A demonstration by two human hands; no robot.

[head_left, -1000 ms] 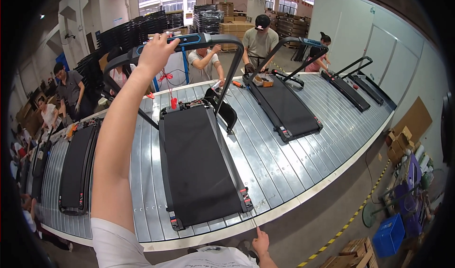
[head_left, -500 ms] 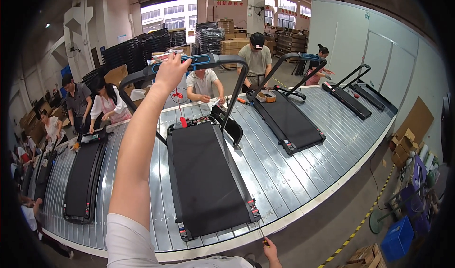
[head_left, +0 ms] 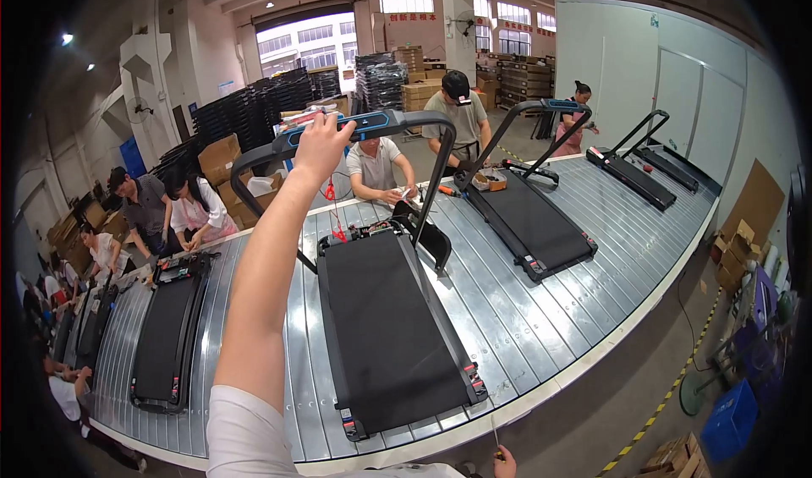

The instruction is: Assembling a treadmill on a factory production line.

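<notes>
A black treadmill [head_left: 385, 326] lies lengthwise in front of me on a ribbed metal conveyor [head_left: 524, 326]. Its handlebar frame stands upright, with a blue-and-black console bar [head_left: 381, 124] across the top. My left hand [head_left: 323, 140] reaches far forward and grips that bar near its left end. My right hand [head_left: 505, 463] barely shows at the lower edge, by the conveyor's near rim. A thin rod-like tool [head_left: 493, 434] sticks up from it, and its grip is hidden.
A second treadmill [head_left: 529, 220] with a raised bar lies to the right, a flat one [head_left: 165, 334] to the left. Several people work along the conveyor's far side. A blue crate [head_left: 729, 419] and cardboard boxes [head_left: 744, 233] sit on the floor at right.
My left hand has stayed on the console bar while the treadmill has come nearer and more central in view. My right hand has sunk toward the lower edge.
</notes>
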